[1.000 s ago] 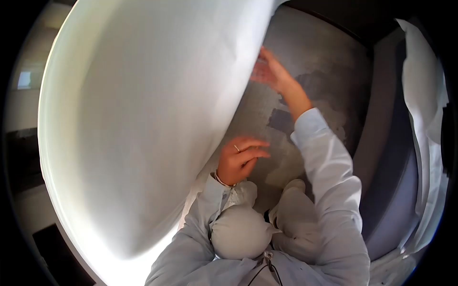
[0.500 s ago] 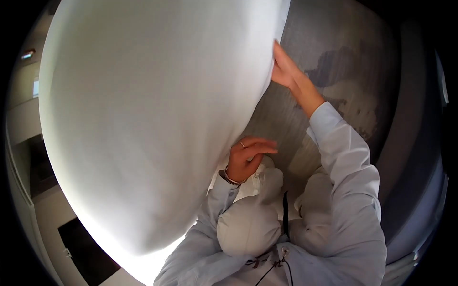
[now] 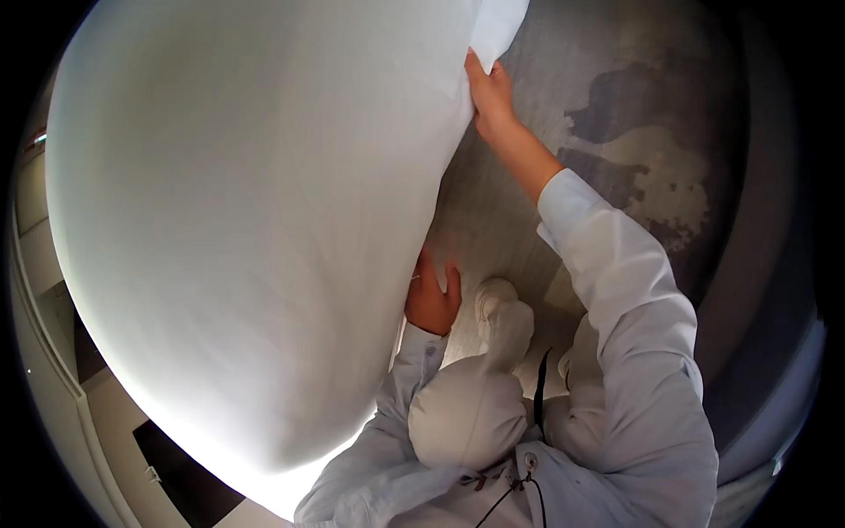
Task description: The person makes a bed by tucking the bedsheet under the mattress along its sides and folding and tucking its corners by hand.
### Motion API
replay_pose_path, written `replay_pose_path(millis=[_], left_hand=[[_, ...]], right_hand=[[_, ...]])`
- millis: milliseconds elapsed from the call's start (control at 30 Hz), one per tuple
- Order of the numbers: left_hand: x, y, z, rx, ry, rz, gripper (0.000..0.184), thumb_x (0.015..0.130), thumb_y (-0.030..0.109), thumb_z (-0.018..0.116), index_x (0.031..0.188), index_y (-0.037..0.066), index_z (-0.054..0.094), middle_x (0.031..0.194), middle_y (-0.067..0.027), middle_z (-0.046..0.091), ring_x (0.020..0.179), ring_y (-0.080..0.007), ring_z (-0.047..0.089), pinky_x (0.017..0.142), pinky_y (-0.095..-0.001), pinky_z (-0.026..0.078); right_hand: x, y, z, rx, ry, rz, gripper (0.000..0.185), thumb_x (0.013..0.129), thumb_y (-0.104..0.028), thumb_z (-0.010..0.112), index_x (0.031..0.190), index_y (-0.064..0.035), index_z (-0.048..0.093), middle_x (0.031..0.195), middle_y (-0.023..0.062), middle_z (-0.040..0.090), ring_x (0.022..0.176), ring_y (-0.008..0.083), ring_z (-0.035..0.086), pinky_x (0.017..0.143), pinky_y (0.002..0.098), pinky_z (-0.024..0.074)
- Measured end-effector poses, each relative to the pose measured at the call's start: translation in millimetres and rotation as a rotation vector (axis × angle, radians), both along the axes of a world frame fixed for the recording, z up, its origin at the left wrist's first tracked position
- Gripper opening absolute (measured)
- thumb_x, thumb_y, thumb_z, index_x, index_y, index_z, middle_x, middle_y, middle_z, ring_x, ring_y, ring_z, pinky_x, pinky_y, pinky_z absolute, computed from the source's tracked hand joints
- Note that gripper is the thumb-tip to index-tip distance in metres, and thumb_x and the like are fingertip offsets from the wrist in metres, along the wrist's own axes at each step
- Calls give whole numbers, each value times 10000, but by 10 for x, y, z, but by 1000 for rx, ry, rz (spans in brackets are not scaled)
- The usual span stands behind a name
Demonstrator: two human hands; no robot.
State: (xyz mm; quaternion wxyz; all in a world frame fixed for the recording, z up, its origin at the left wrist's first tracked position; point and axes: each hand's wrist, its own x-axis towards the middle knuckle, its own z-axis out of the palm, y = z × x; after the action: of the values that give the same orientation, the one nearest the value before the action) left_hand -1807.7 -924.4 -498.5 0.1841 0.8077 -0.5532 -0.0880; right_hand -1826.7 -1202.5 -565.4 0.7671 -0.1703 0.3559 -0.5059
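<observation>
A large white sheet [image 3: 255, 202] lies smooth over a big rounded form that fills the left half of the view. Its right edge hangs down beside me. My right hand [image 3: 489, 92] pinches the sheet's edge near the top, where a flap of fabric is folded outward above the fingers. Lower down, my left hand [image 3: 432, 292] is at the hanging side of the sheet, thumb apart from the other fingers. Those fingers are partly hidden behind or against the fabric.
My bent knees and a white shoe [image 3: 495, 295] are below my hands. The grey floor [image 3: 546, 53] has patchy marks [image 3: 651, 167]. Dark upholstery-like surfaces [image 3: 766, 290] stand at the right. A dark rectangular opening [image 3: 185, 471] is at the lower left.
My right hand has gone from beside the sheet to gripping its edge and turning a flap outward. My left hand has opened and moved against the sheet's side. The view has shifted.
</observation>
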Motion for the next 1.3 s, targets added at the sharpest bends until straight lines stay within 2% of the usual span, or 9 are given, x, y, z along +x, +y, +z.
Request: replay_pose_path(millis=[67,233,300,600,867,967,1000,1233,1300], left_hand=[[25,91,-42,49,-137,30,602,848,157,564,1339,-87,313,1331,-317,382,1235,-442,392,1029,-405,324],[303,-62,-350,57,-202,80,644,862,208,560,1346,-107,276,1320,-338,378,1234,-439,391,1028,-412,324],[148,-3,-291,32,-133,132,661,850,212,574,1347,-106,277,1316,-339,382,1222,-437,408,1025,-407,327],[266,337,-386,-80,-425,-202,583,794,94,582,1291,-128,374,1235,-336,465,1143,-451,479,942,-450,406],[303,254,-484,-113,-710,41,368,770,88,621,1088,-89,570,1010,-198,636,874,-319,643,780,-357,520],[236,128,-388,-63,-718,54,370,773,96,619,1092,-85,570,1005,-201,636,870,-315,642,776,-347,520],[177,140,-378,-14,-604,100,513,795,125,599,1235,-100,463,1177,-273,543,1073,-388,551,916,-397,436],[138,20,-271,-41,-481,136,517,807,149,576,1244,-95,444,1152,-275,551,1029,-397,567,872,-389,458],[174,21,-324,-91,-502,153,397,772,118,638,1099,-95,562,1023,-220,622,894,-334,629,799,-341,501]], right_hand=[[16,19,-77,-143,515,-90,464,816,-229,668,1164,16,482,1093,124,584,986,230,559,817,336,453],[-207,306,-347,-533,719,-233,380,779,-115,633,1121,-11,504,1153,145,507,1096,282,461,923,377,373],[-552,583,-141,-1015,913,-110,403,762,-55,599,1155,-53,512,1213,128,474,1155,282,418,951,388,340],[-502,1099,-249,-1978,763,140,405,777,-136,601,1175,-195,552,1234,-51,492,1245,191,381,1101,457,260],[-228,1132,-361,-1963,914,168,388,752,-138,616,1116,-268,578,1192,-119,507,1188,155,425,1118,486,229],[-233,1183,-295,-1924,971,155,359,729,-111,616,1059,-252,597,1100,-128,537,1137,140,459,1116,498,237],[-240,1221,-241,-1926,1031,142,351,717,-95,615,1034,-245,603,1048,-135,549,1113,133,474,1114,501,243],[-192,1237,-113,-1824,1018,130,318,705,-102,607,991,-240,625,997,-152,553,1099,121,482,1110,534,240],[-235,1185,-61,-1841,957,155,196,707,-145,635,895,-198,645,946,-95,557,1128,160,469,1058,549,300]])
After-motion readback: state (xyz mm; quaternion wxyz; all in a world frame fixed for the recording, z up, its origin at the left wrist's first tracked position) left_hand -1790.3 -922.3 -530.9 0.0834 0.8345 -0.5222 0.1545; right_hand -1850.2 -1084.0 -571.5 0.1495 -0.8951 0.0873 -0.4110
